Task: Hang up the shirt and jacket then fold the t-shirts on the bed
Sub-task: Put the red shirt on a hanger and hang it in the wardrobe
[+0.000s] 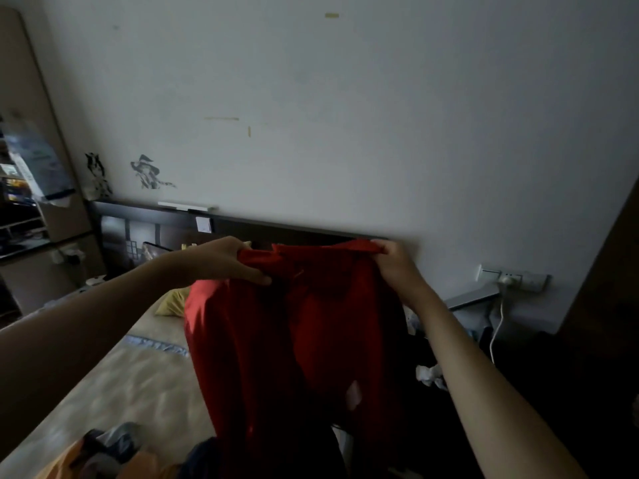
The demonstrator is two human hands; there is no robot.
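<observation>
Both clenched on limp red cloth garment (294, 340) — left hand (221, 261), right hand (394, 262) — could slip, bunching on bed (114, 392).

Two bare forearms, no sleeves in view, left hand (224, 261), right hand (397, 264)

Dim room: a pale wall (345, 115) with small stickers (148, 172), a dark headboard (145, 216) below it, a shelf unit (24, 216) left, a wall socket (511, 280) right.
</observation>
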